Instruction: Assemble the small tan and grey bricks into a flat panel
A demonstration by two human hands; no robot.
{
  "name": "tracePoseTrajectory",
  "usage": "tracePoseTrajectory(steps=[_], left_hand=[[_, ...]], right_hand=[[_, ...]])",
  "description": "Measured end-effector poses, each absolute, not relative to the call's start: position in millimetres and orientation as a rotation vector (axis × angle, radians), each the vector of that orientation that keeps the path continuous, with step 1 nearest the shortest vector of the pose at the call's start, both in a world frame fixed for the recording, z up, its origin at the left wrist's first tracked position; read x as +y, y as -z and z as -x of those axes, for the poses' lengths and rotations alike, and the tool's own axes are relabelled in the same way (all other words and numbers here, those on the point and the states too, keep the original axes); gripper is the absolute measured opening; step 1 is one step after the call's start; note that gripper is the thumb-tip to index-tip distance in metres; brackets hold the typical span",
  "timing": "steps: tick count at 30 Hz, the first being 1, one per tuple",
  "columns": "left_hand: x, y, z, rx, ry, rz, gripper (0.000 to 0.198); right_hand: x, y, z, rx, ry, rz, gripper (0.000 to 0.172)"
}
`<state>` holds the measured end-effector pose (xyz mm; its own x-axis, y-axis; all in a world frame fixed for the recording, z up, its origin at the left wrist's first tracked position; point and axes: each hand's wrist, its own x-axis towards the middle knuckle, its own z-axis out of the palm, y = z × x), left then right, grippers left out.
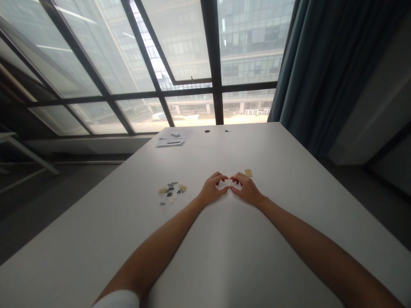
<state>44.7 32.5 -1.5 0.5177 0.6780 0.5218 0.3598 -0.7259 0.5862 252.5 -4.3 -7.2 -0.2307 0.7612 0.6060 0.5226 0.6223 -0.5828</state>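
Observation:
My left hand [211,191] and my right hand [249,191] meet fingertip to fingertip above the middle of the white table [205,239]. Both are closed in a pinch on a small pale piece [229,182], mostly hidden by the fingers; its exact kind is too small to tell. Just beyond my right hand, a flat tan studded building plate [248,173] lies on the tabletop. Left of my left hand is a loose pile of small building bricks [171,189] in tan, grey, black and cream. One grey brick [162,204] sits apart, nearer to me.
Papers [170,142] with a small white object [175,134] on them lie at the table's far left corner. Two round holes, one at the left [207,131], are near the far edge. Windows stand behind, with a dark blue curtain [308,85] at the right.

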Motion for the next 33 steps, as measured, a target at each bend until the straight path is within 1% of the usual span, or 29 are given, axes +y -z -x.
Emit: tracePoseTrajectory(steps=[6,33], left_hand=[[32.0,0.9,-44.7,0.867,-1.079,-2.358,0.031],[31.2,-1.3,-43.9,0.86,-1.066,-2.343,0.033]], right_hand=[[-5.4,4.7,-251.9,-1.905,-0.313,1.023,0.024],[-5.4,5.0,-251.5,-1.9,-0.318,1.005,0.025]])
